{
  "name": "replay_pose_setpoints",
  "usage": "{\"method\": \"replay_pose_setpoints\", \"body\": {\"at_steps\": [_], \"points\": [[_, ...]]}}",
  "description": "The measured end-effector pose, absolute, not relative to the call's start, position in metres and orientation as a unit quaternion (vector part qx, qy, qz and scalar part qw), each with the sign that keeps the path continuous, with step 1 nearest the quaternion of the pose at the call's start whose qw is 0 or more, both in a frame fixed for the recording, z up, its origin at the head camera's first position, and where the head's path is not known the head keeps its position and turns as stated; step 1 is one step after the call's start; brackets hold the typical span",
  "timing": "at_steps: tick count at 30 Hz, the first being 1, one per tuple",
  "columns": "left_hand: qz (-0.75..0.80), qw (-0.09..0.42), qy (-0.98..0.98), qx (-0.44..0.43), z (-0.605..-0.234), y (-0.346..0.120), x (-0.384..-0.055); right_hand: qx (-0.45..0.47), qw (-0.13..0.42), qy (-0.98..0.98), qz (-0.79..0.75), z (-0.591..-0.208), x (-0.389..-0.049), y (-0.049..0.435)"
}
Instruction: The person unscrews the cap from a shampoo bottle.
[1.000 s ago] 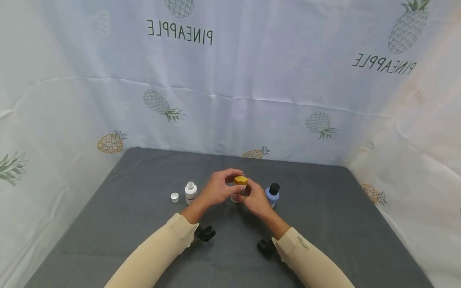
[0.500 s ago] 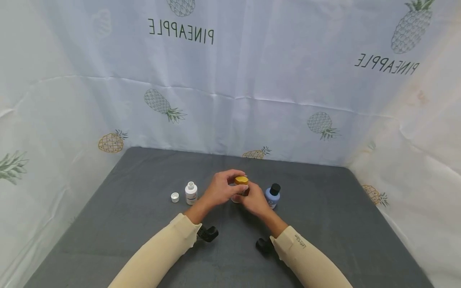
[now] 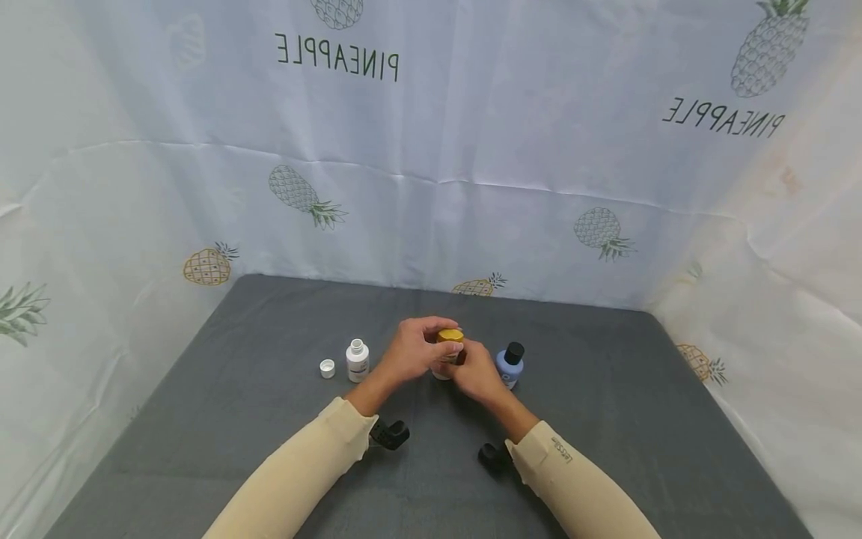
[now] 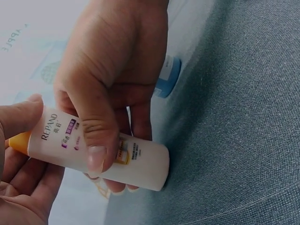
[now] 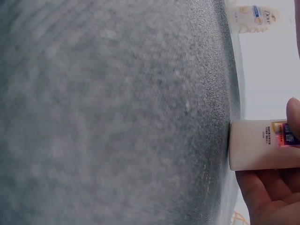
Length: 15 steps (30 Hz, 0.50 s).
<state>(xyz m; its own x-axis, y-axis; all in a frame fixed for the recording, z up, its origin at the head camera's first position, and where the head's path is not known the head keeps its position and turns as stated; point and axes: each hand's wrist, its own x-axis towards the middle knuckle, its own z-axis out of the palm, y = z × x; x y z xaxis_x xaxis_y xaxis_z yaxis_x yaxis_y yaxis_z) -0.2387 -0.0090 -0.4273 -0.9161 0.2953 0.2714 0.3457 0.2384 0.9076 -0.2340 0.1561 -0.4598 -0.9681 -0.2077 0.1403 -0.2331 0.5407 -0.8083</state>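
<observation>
A small white shampoo bottle (image 4: 140, 164) marked REPAND stands on the dark grey cloth, upright or nearly so, with a yellow cap (image 3: 450, 335). My left hand (image 3: 412, 350) holds its top end; the thumb lies on the white shoulder just below the cap, the other fingers behind. Lower down, my right hand (image 3: 480, 372) grips the bottle's body, thumb across the printed front. In the right wrist view the bottle's base and my right fingers (image 5: 262, 187) show at the right edge, the cap out of frame.
An uncapped white bottle (image 3: 358, 362) stands to the left, its white cap (image 3: 327, 368) beside it. Close to my right hand is a blue bottle (image 3: 509, 368) with a black cap. A pineapple-print curtain (image 3: 431, 150) rises behind the table (image 3: 572, 419).
Both hands stay in about the same place around the shampoo bottle. Slightly more of its printed front shows beneath the yellow cap now.
</observation>
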Motion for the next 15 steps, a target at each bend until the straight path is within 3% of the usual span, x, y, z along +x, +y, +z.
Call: {"method": "replay_pose_setpoints", "body": {"at_steps": [15], "points": [[-0.613,0.009,-0.767,-0.19,-0.417,-0.017,-0.24,0.134,0.003,-0.854,0.503,-0.45,-0.231,0.157]]}}
